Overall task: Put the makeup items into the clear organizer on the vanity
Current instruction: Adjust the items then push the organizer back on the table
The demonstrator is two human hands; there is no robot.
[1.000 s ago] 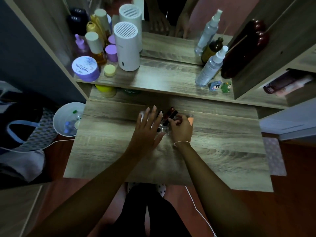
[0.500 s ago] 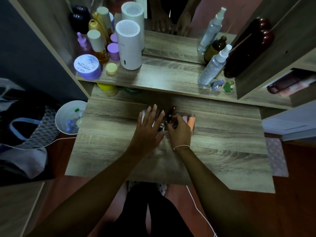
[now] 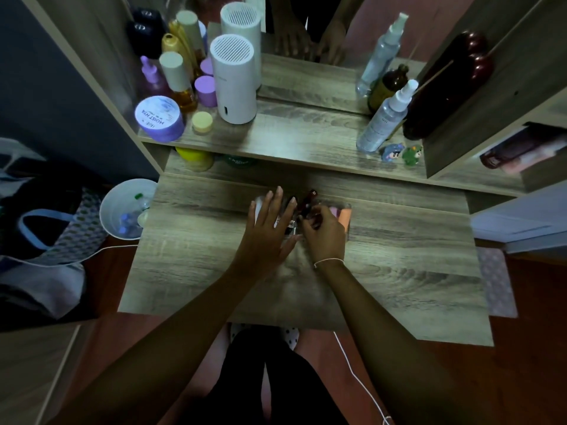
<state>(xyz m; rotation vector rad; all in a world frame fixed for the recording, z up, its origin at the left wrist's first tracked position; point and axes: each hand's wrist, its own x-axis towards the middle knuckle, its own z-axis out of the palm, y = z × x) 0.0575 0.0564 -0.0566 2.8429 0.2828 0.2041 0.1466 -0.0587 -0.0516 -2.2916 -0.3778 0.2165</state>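
Note:
The clear organizer [image 3: 348, 213] stands on the wooden vanity top [image 3: 399, 265], mostly hidden behind my hands. A dark red tube [image 3: 309, 199] sticks up out of it, and an orange-pink sponge [image 3: 343, 214] sits in its right end. My left hand [image 3: 270, 231] lies flat over the organizer's left side with fingers spread. My right hand [image 3: 323, 234] curls over the middle of the organizer, fingertips among the dark items inside; whether it grips one I cannot tell.
On the raised shelf stand a white cylinder device [image 3: 234, 81], a purple jar [image 3: 159, 118], several bottles at left, and a spray bottle [image 3: 383, 118] with two small figurines [image 3: 402, 153] at right. A white bin [image 3: 125, 210] sits left of the vanity.
The dark red tube has gone from leaning to more upright in the organizer. My right hand has shifted slightly lower over it; the left hand stays put.

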